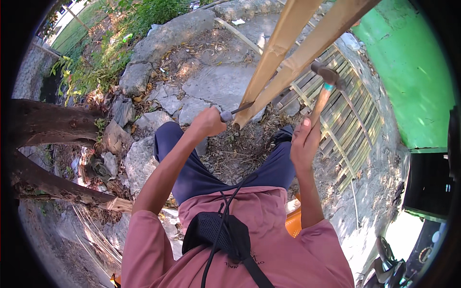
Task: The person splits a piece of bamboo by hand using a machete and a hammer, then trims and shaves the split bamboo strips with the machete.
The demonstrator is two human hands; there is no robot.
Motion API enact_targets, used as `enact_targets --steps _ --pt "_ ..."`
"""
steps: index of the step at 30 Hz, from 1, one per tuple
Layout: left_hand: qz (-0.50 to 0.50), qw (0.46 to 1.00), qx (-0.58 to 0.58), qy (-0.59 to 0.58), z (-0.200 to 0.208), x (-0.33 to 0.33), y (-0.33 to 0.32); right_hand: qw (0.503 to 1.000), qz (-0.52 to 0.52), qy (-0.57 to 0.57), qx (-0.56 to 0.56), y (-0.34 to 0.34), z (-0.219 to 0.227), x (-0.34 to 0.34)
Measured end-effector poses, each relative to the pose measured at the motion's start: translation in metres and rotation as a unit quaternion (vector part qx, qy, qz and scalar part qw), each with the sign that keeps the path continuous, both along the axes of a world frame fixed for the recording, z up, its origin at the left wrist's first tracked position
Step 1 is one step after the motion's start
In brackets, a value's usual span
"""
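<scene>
My left hand (209,122) is closed round the grey handle of a narrow dark-bladed tool (237,110); I cannot tell whether it is a knife or a chisel. Its blade meets the lower part of a split bamboo pole (273,53), whose two long pale halves spread apart toward the top. The pole's lower end comes down near the ground between my knees. Raised to the right of the bamboo, my right hand (306,141) grips a hammer (321,98) by its wooden handle. The hammer's dark head is apart from the blade, with a turquoise band just below it.
A slatted bamboo panel (343,115) lies on the ground at the right, beside a green wall (403,72). Thick tree trunks (57,125) reach in from the left. Rocks (173,31) edge the leaf-strewn ground, and an orange seat (293,222) shows beneath me.
</scene>
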State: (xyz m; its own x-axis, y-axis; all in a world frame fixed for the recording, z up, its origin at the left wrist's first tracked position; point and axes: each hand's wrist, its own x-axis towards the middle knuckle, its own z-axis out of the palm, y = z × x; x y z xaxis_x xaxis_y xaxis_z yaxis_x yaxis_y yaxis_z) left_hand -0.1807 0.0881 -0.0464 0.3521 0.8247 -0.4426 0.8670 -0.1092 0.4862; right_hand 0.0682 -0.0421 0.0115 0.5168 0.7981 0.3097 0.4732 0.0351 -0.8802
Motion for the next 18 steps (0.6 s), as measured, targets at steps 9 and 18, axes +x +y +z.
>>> enact_targets --steps 9,18 --pt "0.002 1.000 -0.001 -0.025 -0.006 0.012 0.004 0.982 0.059 -0.030 -0.180 0.005 -0.011 0.016" --pt "0.020 0.999 -0.001 -0.034 -0.019 0.016 0.010 0.961 0.107 -0.096 -0.235 0.003 -0.065 0.017"
